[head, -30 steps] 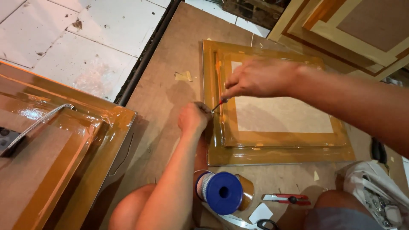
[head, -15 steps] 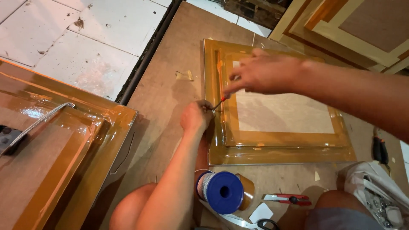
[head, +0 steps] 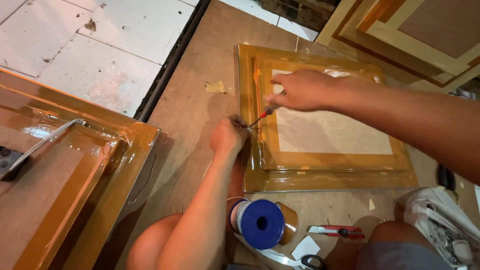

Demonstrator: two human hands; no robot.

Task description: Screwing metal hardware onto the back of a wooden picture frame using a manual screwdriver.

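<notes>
A rectangular wooden panel wrapped in glossy amber-brown film [head: 320, 170] lies on a brown board floor. My left hand [head: 227, 136] is closed against the panel's left edge, pinching something small there that I cannot make out. My right hand [head: 302, 90] reaches across the panel and holds a thin tool with a red handle [head: 261, 117]. The tool's metal tip points down at the spot beside my left fingers.
A blue spool of grey cord [head: 257, 224] stands by my knee. A red utility knife [head: 334, 230] and black-handled scissors [head: 310, 261] lie near the front. Another film-wrapped panel [head: 60, 180] sits at left, framed panels [head: 420, 35] at back right, and a white bag [head: 440, 225] at right.
My right hand has shifted slightly up and away along the panel's left rim with the tool. My left hand stays at the edge.
</notes>
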